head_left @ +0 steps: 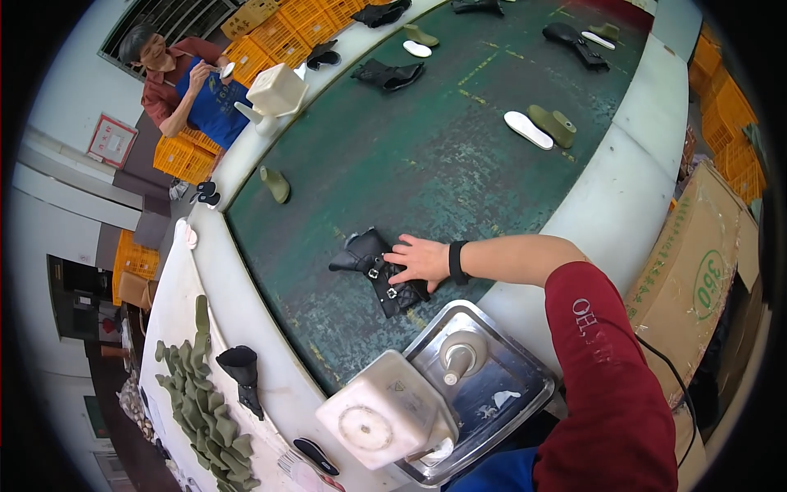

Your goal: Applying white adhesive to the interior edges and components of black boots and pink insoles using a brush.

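Observation:
My right hand (422, 261) reaches in from the right, a dark band at its wrist. Its fingers are spread over the side of a black ankle boot (379, 271) with buckled straps, which lies on the green conveyor belt (328, 193). The fingers touch the boot without wrapping round it. My left hand is outside the picture. Just below the boot stands a metal tray (533, 381) holding a whitish plastic container (381, 410) and a pale, nozzle-shaped piece (461, 357).
Green shoe lasts (201, 410) pile on the left table beside another black boot (240, 373) and a black insole (316, 456). Up the belt lie more boots, lasts and a white insole (529, 129). A co-worker (193, 90) handles a white piece opposite. A cardboard box (693, 271) stands right.

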{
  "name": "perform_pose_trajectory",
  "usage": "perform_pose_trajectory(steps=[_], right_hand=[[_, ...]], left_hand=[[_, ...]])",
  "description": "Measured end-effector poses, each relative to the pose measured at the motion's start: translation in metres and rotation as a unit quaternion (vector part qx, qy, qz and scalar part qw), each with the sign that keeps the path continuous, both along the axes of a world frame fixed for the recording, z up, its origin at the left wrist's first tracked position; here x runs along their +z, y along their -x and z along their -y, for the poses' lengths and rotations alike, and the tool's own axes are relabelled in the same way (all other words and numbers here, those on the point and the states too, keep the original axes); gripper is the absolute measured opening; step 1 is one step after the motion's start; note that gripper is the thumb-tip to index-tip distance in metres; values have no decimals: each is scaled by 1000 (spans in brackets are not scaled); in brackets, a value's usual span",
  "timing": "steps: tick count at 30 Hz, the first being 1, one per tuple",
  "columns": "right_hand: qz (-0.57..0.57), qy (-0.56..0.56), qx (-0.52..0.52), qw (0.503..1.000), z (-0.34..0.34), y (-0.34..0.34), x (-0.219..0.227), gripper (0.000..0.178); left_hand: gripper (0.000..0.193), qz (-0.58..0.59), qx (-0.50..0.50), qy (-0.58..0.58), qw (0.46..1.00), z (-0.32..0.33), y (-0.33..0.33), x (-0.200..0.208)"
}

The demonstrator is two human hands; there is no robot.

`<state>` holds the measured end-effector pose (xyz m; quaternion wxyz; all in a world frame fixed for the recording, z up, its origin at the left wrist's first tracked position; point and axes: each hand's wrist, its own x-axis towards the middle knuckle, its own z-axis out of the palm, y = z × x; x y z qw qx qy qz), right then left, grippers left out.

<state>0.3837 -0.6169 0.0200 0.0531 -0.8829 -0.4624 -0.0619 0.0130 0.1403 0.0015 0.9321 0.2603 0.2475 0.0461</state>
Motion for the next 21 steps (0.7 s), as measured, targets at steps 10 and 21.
perform_pose_trajectory(steps=[10,21], right_hand=[[-5,-141,-208,968,58,-2,-15,23],[95,-82,-603,788,215,12,-44,35]], left_hand=[[38,-48,-8,-27,998,346,-71,190],[34,-129,164,-107,972,376,-51,188]])
